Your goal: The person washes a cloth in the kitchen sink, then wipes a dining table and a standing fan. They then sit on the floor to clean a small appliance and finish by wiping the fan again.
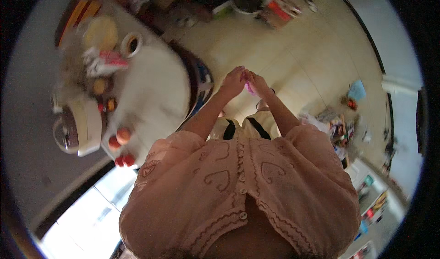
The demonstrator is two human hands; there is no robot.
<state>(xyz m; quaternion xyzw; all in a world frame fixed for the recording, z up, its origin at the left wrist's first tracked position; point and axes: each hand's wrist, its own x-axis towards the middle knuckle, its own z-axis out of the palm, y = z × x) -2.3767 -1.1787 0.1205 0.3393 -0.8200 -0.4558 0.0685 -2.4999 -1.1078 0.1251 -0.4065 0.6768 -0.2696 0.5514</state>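
Note:
My left hand [233, 81] and my right hand [259, 83] meet in front of me at waist height, fingers curled together. Between them they grip a small, crumpled bright pink piece of thin material [249, 86]. Whether it is cloth or plastic cannot be made out, and my fingers hide most of it. Its lower end hangs out below, between the two hands. A dark band circles my right wrist.
At left stands a table [160, 82] with a rounded end. On it are a cup [132, 44], a pink-and-white packet [107, 63], a cream appliance [82, 126] and several red fruits [123, 136]. A dark pot [246, 3] stands far ahead; bags and clutter [337, 128] lie at right.

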